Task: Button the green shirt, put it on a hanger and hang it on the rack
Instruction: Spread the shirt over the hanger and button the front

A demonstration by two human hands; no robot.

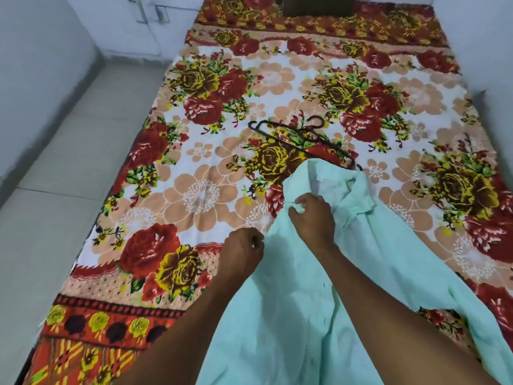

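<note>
A pale mint-green shirt [388, 259] lies spread on the bed, collar pointing away from me. My right hand [312, 215] pinches the shirt's front edge just below the collar. My left hand [243, 250] is closed at the shirt's left edge, lower down; whether it grips cloth is hard to tell. A black plastic hanger [298, 134] lies flat on the bed beyond the collar, its right end tucked under the shirt. No rack is in view.
The bed wears a floral cover [200, 168] in red, yellow and peach. A tiled floor strip [63, 176] runs along the left, bounded by white walls. A dark object [319, 5] sits at the bed's far end.
</note>
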